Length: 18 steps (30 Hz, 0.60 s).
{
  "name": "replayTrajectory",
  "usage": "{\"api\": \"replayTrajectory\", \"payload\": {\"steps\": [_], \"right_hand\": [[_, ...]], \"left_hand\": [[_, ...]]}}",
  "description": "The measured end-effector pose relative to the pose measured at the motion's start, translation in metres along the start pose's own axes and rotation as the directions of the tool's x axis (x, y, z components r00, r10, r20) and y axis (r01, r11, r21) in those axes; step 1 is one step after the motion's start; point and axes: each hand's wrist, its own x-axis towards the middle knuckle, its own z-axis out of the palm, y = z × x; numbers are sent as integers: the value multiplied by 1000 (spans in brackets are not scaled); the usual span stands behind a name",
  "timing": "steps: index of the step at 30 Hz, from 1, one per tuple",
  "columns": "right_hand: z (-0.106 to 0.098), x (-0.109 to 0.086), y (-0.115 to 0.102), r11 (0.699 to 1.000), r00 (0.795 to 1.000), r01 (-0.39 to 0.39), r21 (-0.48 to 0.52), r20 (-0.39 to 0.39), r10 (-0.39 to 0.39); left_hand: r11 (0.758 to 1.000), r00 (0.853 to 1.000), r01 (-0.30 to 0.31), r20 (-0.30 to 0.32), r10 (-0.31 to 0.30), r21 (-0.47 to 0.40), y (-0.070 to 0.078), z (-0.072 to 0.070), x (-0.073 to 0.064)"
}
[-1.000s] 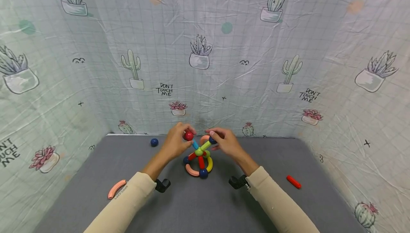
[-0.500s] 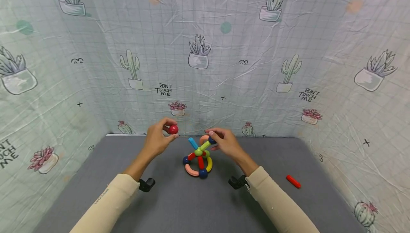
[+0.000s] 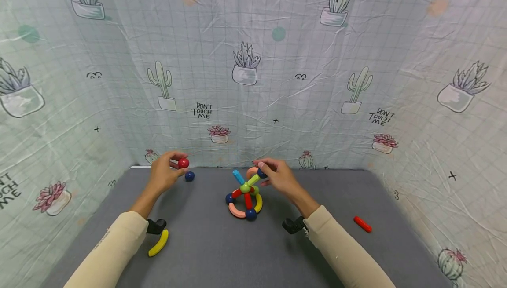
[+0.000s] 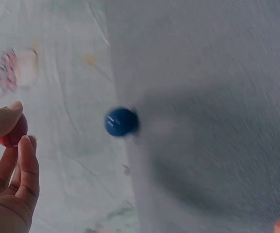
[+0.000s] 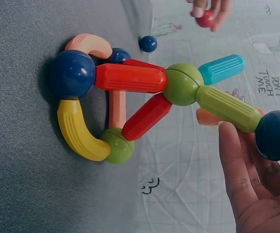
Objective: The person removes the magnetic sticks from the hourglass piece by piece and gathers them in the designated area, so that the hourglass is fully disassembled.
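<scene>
7 balls point(image 3: 183, 163), 6 str. rods point(image 5: 229, 109), 2 yel. arcs point(image 3: 158, 243), min. 2 pink arcs point(image 5: 88, 44).

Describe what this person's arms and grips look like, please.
The left sleeve and right sleeve are long and cream; the left bears small dark lettering, too small to read. A black device juts out at the left wrist, a similar black device at the right. The left grip and right grip are ungloved.
</scene>
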Motion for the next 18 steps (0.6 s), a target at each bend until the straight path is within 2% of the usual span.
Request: {"api": "replayTrajectory", "payload": {"steps": [5,8,14,18], "right_hand": [[-1,-1,-1,1000,1000,-15,-11,-11,15],[-1,-1,-1,1000,1000,-13,-11,-14,13],[0,-3,-2,1000,1000,-8,-12,-15,8],[-1,-3,-3,1000,1000,-13,-4,-13,13]], "left_hand": [[997,998,60,12,-61,47,-26,-1,4],[995,996,74,36,-76,71,-39,0,7],[988,986,92,129,-108,125,-64,6,11],[980,975,112,175,-140,163,-72,12,12]]}}
